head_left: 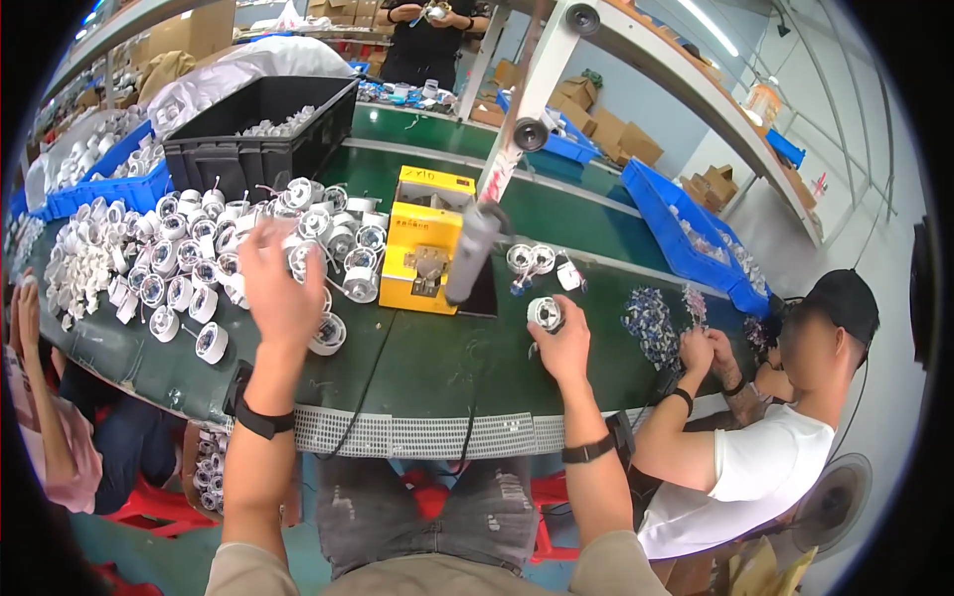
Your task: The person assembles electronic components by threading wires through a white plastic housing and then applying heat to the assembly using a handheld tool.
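My left hand (280,283) is raised over the near right part of a heap of white round housings (184,253). It is blurred by motion, with the thumb and fingers apart and nothing visible between them. My right hand (563,343) grips one white round housing (546,314), its open face with parts inside turned up, above the green work surface. Between my hands stands a yellow box-shaped fixture (422,238) with a metal clamp plate (429,270) on its front. A grey cylindrical tool (473,256), blurred, hangs upright at its right side.
Two white housings (530,259) and a small white part (570,276) lie beyond my right hand. A black crate (263,149) and blue bins (686,233) line the far side. At the right, a co-worker (755,437) handles small parts beside a dark pile (651,328). Black cables (370,382) cross the front edge.
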The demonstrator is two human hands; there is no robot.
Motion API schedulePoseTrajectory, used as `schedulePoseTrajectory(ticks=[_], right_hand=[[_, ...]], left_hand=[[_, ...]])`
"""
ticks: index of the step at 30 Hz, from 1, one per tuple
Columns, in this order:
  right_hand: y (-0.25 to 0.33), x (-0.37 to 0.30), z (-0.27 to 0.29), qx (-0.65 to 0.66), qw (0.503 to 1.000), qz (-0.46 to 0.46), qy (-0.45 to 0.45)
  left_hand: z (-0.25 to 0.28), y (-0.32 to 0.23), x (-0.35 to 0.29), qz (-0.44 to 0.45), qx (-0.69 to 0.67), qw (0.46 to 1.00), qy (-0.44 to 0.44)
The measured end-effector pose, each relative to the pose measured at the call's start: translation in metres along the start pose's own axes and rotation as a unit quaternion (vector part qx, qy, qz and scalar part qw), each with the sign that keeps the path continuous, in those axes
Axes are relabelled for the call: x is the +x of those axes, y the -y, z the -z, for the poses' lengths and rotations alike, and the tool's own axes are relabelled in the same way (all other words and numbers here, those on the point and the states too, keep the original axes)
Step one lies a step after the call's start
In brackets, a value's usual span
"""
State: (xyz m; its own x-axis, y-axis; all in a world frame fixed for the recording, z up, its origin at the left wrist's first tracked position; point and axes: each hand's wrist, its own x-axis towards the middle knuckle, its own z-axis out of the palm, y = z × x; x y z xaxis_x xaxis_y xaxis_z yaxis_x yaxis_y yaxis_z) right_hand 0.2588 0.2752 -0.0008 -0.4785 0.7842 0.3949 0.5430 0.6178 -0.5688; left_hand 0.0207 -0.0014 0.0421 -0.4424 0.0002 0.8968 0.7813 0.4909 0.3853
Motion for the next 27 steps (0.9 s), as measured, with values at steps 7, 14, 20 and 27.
schedulePoseTrajectory(ticks=[7,14,20,27], right_hand=[[0.064,-0.082,0.030,0.163,0.949,0.220,0.157],[0.097,-0.110,0.000,0.663,0.739,-0.057,0.102],[0.075,-0.099,-0.006,0.489,0.832,-0.113,0.235],[0.077,-0.094,-0.006,0.387,0.908,0.021,0.157]], left_hand=[[-0.005,-0.065,-0.060,0.249,-0.472,0.545,0.647],[-0.010,-0.064,-0.060,0.315,-0.604,0.368,0.632],[-0.013,-0.054,-0.064,0.311,-0.623,0.425,0.578],[-0.016,-0.061,-0.068,0.478,-0.609,0.334,0.538]])
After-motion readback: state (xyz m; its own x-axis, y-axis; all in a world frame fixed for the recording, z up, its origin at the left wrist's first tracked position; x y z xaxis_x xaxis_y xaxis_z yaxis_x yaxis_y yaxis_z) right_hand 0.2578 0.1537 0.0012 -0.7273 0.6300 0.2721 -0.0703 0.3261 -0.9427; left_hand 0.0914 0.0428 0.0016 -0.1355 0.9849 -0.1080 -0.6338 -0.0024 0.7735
